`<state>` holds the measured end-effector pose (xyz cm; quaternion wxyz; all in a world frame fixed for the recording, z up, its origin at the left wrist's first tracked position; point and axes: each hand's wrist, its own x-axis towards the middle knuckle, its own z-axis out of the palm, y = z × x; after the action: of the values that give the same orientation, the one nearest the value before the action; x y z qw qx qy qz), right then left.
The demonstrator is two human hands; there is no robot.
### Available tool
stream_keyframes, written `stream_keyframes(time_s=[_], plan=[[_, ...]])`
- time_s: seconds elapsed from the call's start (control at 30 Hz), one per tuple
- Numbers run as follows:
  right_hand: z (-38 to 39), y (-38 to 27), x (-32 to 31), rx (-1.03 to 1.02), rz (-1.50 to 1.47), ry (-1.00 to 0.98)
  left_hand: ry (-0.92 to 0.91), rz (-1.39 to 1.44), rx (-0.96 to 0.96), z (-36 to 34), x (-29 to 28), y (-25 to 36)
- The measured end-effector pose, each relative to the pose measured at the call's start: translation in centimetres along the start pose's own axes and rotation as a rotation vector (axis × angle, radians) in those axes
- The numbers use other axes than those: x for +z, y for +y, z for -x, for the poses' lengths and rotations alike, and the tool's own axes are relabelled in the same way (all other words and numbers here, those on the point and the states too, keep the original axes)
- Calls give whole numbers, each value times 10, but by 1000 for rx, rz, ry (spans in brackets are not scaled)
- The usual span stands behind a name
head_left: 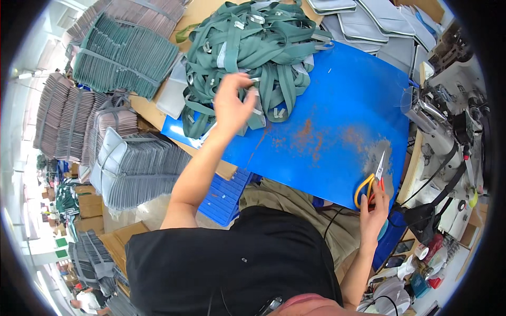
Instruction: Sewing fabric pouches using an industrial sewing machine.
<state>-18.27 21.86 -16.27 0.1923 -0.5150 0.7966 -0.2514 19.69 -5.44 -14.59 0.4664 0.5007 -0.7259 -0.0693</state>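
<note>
My left hand (232, 102) reaches over the near side of a heaped pile of green zipper strips (253, 45) at the far middle of the table. Its thumb and fingers are apart, slightly blurred, with nothing clearly gripped; whether the fingertips touch a strip I cannot tell. Light end pieces and small pale tabs show among the tangled strips. At the right front corner of the blue table sheet (348, 87), my right hand (374, 210) is closed on a pair of scissors (364, 188) with yellow and red handles. The blades point away from me, over a greyish worn patch.
Grey flat panels (369, 23) lie stacked at the back right. A sewing machine (437, 118) stands along the right edge. On the left are strapped bundles of green panels (121, 55) and grey panels (142, 171). A blue plastic crate (224, 197) sits below the table's front edge.
</note>
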Motion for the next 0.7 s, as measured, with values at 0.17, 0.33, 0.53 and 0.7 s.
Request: stream_keyframes(time_s=[0.17, 0.33, 0.53, 0.7], plan=[[5, -2, 13, -94, -53, 105, -34, -391, -266, -48, -11, -56], [16, 7, 15, -119, -71, 136, -205, -195, -407, -81, -18, -71], [19, 21, 25, -172, -131, 173, -9, 660, -339, -168, -93, -2], [17, 25, 31, -179, -131, 214, 38, 909, -179, -217, -139, 84]])
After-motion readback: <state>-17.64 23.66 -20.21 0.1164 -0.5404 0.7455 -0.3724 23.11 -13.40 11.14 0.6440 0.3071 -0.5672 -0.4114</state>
